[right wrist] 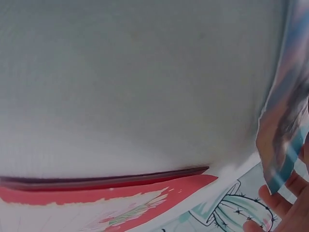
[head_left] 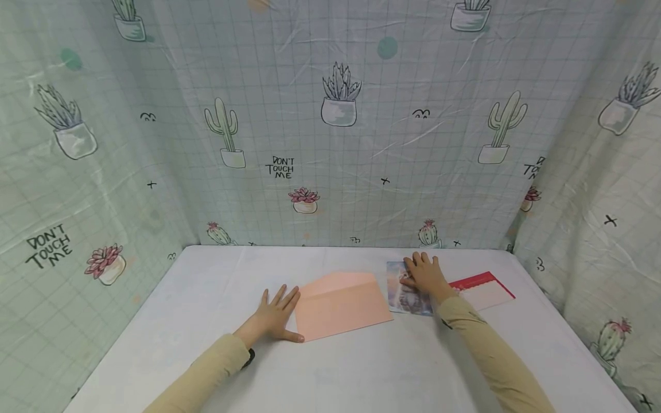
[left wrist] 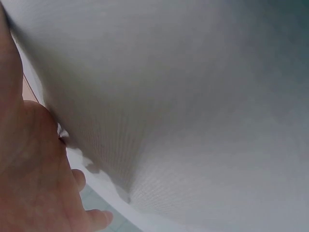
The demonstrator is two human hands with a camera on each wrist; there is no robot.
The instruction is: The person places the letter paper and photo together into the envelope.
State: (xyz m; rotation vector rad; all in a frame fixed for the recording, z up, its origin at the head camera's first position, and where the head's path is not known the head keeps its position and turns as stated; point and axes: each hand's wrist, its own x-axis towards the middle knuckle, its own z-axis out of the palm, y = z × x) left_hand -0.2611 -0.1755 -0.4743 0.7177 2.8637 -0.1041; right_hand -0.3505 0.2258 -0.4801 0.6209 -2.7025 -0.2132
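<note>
A peach-pink envelope lies flat on the white table with its flap unfolded at the far side. My left hand rests at its left edge, fingers spread and thumb by the near left corner. Right of the envelope is a picture card in blue and pink tones with a furry-looking figure. Across its upper right part, my right hand grips it, thumb over its face and fingers bent round the far edge. The right wrist view shows the card's corner against the fingers.
A red-and-white card or envelope with a floral print lies to the right, partly behind the right wrist. Curtains printed with cacti enclose the white table at the back and both sides.
</note>
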